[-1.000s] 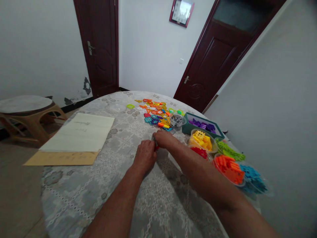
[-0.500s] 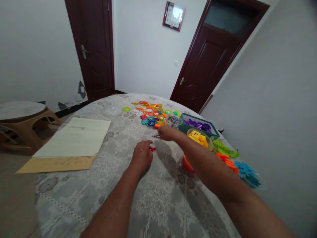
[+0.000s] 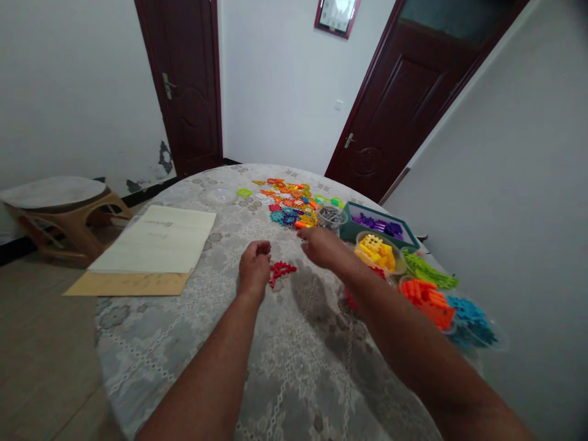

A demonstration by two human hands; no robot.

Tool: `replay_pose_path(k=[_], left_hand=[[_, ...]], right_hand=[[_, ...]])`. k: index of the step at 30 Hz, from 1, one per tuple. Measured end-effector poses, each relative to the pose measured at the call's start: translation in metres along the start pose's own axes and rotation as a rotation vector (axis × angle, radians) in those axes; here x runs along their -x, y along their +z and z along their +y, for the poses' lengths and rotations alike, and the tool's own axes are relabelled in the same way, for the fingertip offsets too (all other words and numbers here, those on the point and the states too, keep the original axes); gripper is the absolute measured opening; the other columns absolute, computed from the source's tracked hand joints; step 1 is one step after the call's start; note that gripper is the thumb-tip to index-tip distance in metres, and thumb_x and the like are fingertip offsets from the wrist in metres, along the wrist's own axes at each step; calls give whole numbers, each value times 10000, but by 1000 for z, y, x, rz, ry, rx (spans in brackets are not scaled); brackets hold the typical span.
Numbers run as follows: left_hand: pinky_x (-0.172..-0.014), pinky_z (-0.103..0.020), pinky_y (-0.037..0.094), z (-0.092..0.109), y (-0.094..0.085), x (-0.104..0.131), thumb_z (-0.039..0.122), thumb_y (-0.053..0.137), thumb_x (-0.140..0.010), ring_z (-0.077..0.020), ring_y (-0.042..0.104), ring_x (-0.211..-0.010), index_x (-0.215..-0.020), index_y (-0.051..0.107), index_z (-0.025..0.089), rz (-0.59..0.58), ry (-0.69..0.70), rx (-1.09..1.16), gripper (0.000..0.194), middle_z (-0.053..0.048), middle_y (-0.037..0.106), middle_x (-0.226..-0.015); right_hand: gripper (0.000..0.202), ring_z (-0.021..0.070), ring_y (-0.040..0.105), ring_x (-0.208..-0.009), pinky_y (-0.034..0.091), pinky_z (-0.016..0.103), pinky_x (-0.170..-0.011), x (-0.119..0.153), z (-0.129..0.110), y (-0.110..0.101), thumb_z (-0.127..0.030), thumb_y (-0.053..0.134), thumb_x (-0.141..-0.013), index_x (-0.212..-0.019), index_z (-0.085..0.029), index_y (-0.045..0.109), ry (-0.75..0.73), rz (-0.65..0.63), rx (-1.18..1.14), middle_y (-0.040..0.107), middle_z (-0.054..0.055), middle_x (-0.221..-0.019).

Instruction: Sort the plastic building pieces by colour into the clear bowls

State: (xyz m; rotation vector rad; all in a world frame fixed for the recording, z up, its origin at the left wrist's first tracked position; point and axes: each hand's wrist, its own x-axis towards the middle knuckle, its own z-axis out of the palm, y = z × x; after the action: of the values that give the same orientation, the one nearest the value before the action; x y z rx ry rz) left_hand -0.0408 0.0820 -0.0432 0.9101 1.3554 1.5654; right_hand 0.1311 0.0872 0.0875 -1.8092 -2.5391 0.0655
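My left hand rests on the patterned tablecloth, its fingers loosely curled and a little apart, with nothing visible in them. Right beside its fingertips lies a cluster of red plastic interlocking pieces. Farther forward, my right hand is stretched over the table with thumb and forefinger apart; I see nothing between them. Just beyond its fingertips are an orange piece and a mixed heap of colourful interlocking pieces. A clear tub of grey pieces stands close behind this hand. My right forearm partly hides more red pieces.
To the right are a green box of purple pieces, a tub of yellow pieces, and green, orange and blue pieces. Papers lie at the left. A clear lid sits near the far edge.
My left hand has drawn left, off the red pieces, which now show fully. My right hand has shifted slightly; the grey piece at its fingers is no longer visible. The view has tilted down and left.
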Motion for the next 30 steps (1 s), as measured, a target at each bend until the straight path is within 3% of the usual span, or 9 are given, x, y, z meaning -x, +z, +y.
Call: replay_pose_path(k=[4,8,11,17,26,30], left_hand=[[-927,-382,593,1,0,-2,119,503,-647,-222,726,-1006,-982,720,204,-1,-6,42,408,-79,766,-1036],[-956,-399,578,4,0,1,117,502,-643,-230,725,-1020,-977,721,208,-26,12,-17,409,-75,770,-1034],[-978,-410,569,4,1,4,118,509,-654,-236,723,-1026,-996,734,218,-51,37,-55,422,-68,771,-1056],[-993,-412,558,3,2,5,129,538,-651,-258,720,-1045,-1003,758,230,-128,59,-87,427,-64,776,-1060],[-764,-318,586,11,2,4,113,559,-596,-230,718,-917,-988,757,204,-153,-59,21,449,-78,769,-1020],[-704,-272,586,13,4,2,79,544,-542,-216,723,-932,-959,727,187,-128,-147,180,468,-81,745,-996]], right_hand=[[429,299,680,-1205,538,385,-950,17,-47,43,-234,557,-1021,-1441,-250,642,-126,-116,-28,695,147,-1351],[327,323,646,-1197,538,393,-923,20,-56,65,-218,512,-1040,-1300,-192,708,-71,-97,-36,676,182,-1272],[298,306,658,-1134,529,382,-924,20,-51,70,-215,539,-1014,-1253,-156,707,-29,-65,-150,657,186,-1243],[404,248,654,-1108,511,305,-938,23,-51,82,-239,700,-875,-1277,-203,678,-91,-23,-374,675,88,-1198],[546,234,659,-1058,526,318,-952,31,-55,90,-264,802,-840,-1368,-227,674,-10,40,-568,626,103,-1278],[430,249,655,-1056,522,331,-959,30,-53,90,-296,800,-872,-1290,-226,724,17,41,-558,681,94,-1171]])
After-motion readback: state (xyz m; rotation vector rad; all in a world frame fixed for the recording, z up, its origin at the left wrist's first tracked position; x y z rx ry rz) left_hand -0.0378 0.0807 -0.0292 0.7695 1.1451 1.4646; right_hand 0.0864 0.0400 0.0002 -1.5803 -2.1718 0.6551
